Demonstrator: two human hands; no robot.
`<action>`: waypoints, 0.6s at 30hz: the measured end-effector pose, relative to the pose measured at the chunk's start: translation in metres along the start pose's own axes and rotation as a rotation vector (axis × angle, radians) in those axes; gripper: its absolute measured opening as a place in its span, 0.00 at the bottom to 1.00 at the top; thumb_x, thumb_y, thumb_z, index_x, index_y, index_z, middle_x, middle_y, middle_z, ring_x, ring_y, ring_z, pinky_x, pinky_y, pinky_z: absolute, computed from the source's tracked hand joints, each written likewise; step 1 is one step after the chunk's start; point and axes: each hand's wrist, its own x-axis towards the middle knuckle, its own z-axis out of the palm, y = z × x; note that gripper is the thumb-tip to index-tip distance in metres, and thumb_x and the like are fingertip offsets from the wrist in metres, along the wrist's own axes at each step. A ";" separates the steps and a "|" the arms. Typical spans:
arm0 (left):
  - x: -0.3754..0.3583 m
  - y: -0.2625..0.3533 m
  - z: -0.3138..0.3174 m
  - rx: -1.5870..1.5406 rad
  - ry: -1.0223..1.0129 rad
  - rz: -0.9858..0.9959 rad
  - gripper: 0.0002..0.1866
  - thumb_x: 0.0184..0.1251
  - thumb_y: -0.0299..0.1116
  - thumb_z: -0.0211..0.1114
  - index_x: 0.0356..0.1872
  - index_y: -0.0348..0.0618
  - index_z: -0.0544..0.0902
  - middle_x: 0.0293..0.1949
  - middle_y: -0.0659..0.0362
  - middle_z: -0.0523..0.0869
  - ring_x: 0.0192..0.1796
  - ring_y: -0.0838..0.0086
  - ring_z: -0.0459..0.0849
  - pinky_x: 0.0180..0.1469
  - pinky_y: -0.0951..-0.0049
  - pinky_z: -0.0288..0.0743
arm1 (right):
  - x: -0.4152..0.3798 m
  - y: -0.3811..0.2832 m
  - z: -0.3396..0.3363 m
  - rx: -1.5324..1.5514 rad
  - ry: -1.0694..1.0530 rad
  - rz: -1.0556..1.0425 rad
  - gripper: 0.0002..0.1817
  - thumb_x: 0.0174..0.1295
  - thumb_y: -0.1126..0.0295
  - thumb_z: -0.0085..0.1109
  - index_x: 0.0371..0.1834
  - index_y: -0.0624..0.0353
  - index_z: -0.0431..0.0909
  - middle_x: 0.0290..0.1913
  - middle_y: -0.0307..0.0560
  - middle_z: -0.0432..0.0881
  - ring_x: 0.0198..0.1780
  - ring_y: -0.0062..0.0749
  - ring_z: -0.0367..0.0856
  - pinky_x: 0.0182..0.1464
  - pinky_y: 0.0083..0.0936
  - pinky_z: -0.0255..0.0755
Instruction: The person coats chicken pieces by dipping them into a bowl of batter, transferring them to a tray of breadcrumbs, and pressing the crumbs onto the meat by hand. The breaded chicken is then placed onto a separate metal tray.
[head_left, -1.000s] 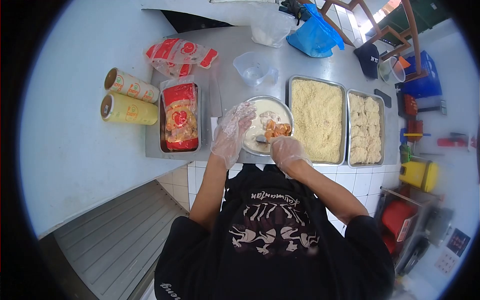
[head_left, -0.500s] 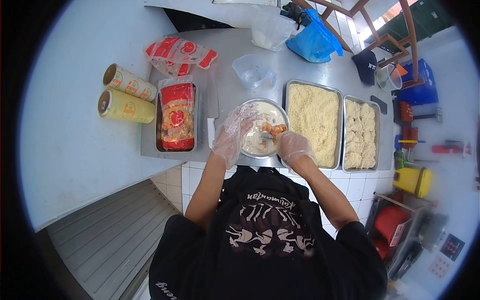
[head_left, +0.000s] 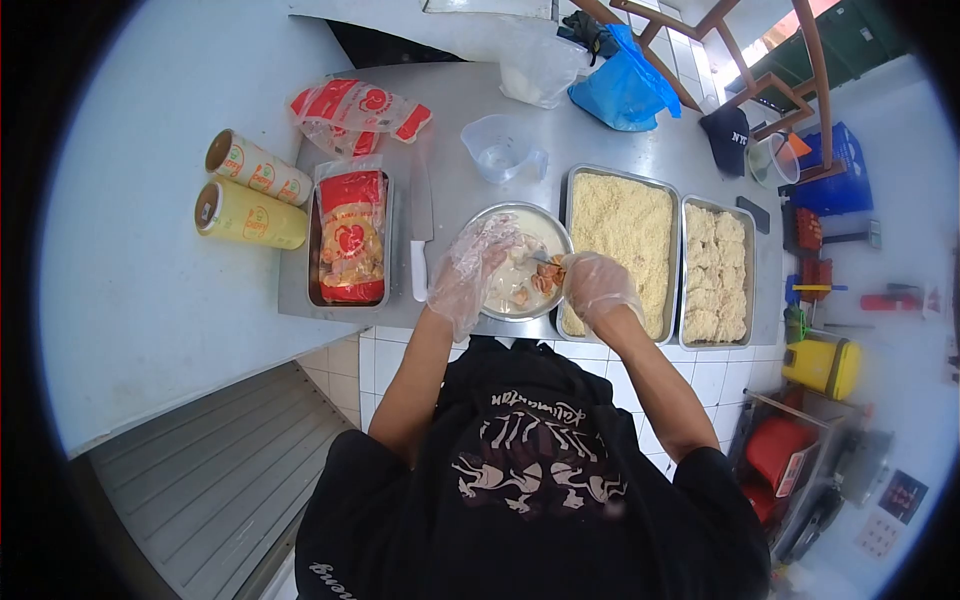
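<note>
A metal bowl point(head_left: 568, 232) holds pale, milky batter with pieces of meat in it, some coated orange point(head_left: 547, 279) near the right side. My left hand point(head_left: 472, 268), in a clear plastic glove smeared with batter, lies over the bowl's left rim, its fingers stretched inward. At the right rim my right hand point(head_left: 600, 287), also gloved, is closed on what looks like a metal spoon point(head_left: 541, 258) whose end points into the bowl. The glove hides most of its handle.
Right of the bowl stand a tray of crumbs point(head_left: 622, 240) and a tray of coated pieces point(head_left: 717, 270). To the left lie a knife point(head_left: 420, 230) and a tray with a packed meat bag point(head_left: 350, 240). A measuring jug point(head_left: 500, 148) and a blue bag point(head_left: 628, 88) stand behind.
My right hand has shifted slightly right, and the orange-coated pieces sit lower in the batter. My left hand stays at the bowl's left side. The whole view has shifted a little.
</note>
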 end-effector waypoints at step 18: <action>0.010 -0.022 -0.021 -0.031 -0.041 -0.004 0.26 0.76 0.34 0.58 0.70 0.34 0.66 0.67 0.49 0.75 0.67 0.64 0.77 0.71 0.67 0.70 | 0.001 0.001 0.024 -0.018 -0.047 0.050 0.14 0.67 0.69 0.49 0.37 0.59 0.86 0.38 0.57 0.88 0.43 0.48 0.89 0.43 0.38 0.83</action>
